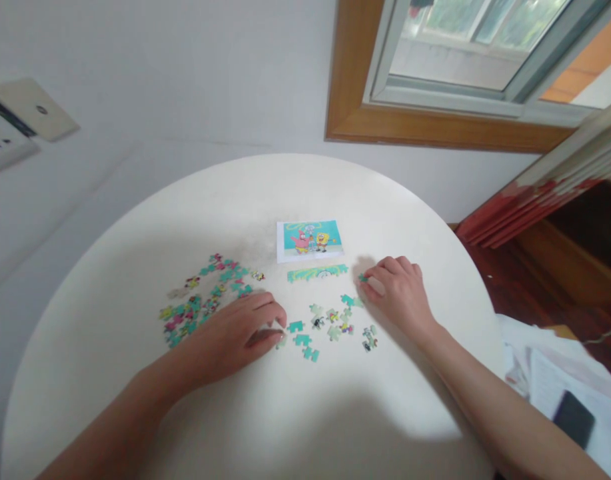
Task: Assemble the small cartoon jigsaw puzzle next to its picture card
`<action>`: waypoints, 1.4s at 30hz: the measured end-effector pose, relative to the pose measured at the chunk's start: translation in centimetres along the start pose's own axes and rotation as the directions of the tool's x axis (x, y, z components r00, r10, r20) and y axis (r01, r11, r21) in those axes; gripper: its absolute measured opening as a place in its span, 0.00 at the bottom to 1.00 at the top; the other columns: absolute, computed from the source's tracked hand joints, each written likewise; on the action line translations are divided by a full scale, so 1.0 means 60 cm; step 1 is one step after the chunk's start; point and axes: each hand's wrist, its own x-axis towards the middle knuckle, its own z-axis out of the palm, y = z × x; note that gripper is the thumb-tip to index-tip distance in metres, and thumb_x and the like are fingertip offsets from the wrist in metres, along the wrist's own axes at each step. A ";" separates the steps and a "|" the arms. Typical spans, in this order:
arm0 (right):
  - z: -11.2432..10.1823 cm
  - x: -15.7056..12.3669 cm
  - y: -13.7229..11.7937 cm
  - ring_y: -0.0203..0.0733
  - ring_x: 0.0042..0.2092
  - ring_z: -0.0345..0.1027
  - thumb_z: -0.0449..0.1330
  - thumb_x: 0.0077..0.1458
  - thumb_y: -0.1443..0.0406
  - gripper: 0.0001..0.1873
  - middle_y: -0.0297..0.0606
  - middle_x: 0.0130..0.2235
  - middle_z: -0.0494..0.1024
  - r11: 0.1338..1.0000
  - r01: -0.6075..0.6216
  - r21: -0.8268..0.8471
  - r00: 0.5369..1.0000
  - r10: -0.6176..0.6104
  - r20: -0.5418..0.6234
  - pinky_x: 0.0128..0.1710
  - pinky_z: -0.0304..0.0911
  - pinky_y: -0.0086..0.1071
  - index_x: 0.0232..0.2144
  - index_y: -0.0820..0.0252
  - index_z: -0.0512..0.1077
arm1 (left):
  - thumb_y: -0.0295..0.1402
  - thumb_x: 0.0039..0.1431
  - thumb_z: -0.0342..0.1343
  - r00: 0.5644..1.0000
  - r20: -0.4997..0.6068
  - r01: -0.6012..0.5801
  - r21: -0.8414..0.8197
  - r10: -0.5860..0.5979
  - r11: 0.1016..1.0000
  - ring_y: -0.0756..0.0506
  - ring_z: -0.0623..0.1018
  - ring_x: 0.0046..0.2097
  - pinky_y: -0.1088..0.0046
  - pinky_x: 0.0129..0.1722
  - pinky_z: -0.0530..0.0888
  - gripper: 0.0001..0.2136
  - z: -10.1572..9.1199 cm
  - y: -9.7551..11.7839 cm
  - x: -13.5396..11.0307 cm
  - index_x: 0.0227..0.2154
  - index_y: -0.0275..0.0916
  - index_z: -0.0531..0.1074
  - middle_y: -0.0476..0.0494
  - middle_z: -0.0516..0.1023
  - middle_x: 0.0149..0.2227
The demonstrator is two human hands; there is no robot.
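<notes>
My right hand [396, 287] pinches a teal puzzle piece [364, 277] between thumb and forefinger, just right of an assembled puzzle strip [317, 273]. My left hand [245, 330] is curled low over the table, its thumb tip on a pale green puzzle piece [281, 343]; the fingers partly hide that piece. Between the hands lie loose teal pieces [302, 340] and several pale green pieces [334, 333]. Above the strip is a reference picture card [312, 240] with a pink and a yellow cartoon figure.
A spread pile of mixed puzzle pieces [188, 315] lies left, partly behind my left hand. All rest on a round white table [295, 180] against the wall. At the lower right are papers [545, 373] and a dark phone [574, 419]. A window [455, 73] is at the upper right.
</notes>
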 end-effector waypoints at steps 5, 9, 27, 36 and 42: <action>0.002 0.002 0.015 0.47 0.41 0.61 0.59 0.56 0.63 0.07 0.40 0.37 0.76 0.996 0.022 0.086 0.999 -0.024 0.032 0.37 0.50 0.37 0.35 0.55 0.78 | 0.32 0.61 0.50 1.000 -0.009 0.003 -0.006 -0.003 1.000 0.45 0.71 0.42 0.70 0.43 0.65 0.04 -0.001 0.001 -0.001 0.37 0.42 0.69 0.46 0.72 0.40; 0.001 0.002 0.023 0.47 0.41 0.62 0.58 0.58 0.61 0.10 0.41 0.38 0.75 0.995 0.014 0.097 0.999 -0.018 0.043 0.38 0.52 0.38 0.39 0.54 0.77 | 0.32 0.61 0.50 1.000 -0.003 0.009 -0.008 -0.009 1.000 0.46 0.71 0.42 0.70 0.43 0.65 0.04 0.000 0.001 -0.001 0.37 0.42 0.69 0.47 0.71 0.39; -0.035 -0.015 0.056 0.46 0.39 0.65 0.58 0.57 0.64 0.09 0.41 0.37 0.76 0.992 0.028 0.126 0.989 -0.046 0.140 0.40 0.57 0.39 0.38 0.56 0.77 | 0.33 0.62 0.49 1.000 0.026 0.009 0.005 -0.009 1.000 0.47 0.71 0.43 0.71 0.44 0.65 0.04 0.001 -0.003 0.000 0.38 0.42 0.68 0.48 0.71 0.40; -0.013 -0.008 0.053 0.46 0.38 0.64 0.58 0.57 0.62 0.10 0.42 0.36 0.76 0.995 0.035 0.096 0.989 -0.048 0.141 0.41 0.57 0.39 0.37 0.56 0.78 | 0.33 0.62 0.50 1.000 0.021 0.004 0.000 -0.004 1.000 0.45 0.71 0.42 0.71 0.43 0.65 0.05 -0.003 0.001 -0.001 0.38 0.42 0.69 0.46 0.72 0.40; -0.032 -0.022 0.010 0.47 0.40 0.63 0.56 0.58 0.64 0.11 0.44 0.38 0.75 0.978 0.101 0.185 0.995 -0.104 0.008 0.40 0.57 0.40 0.39 0.56 0.77 | 0.32 0.61 0.51 1.000 0.008 0.002 -0.009 -0.001 1.000 0.46 0.71 0.42 0.71 0.43 0.65 0.04 -0.003 0.003 -0.001 0.38 0.41 0.69 0.46 0.72 0.40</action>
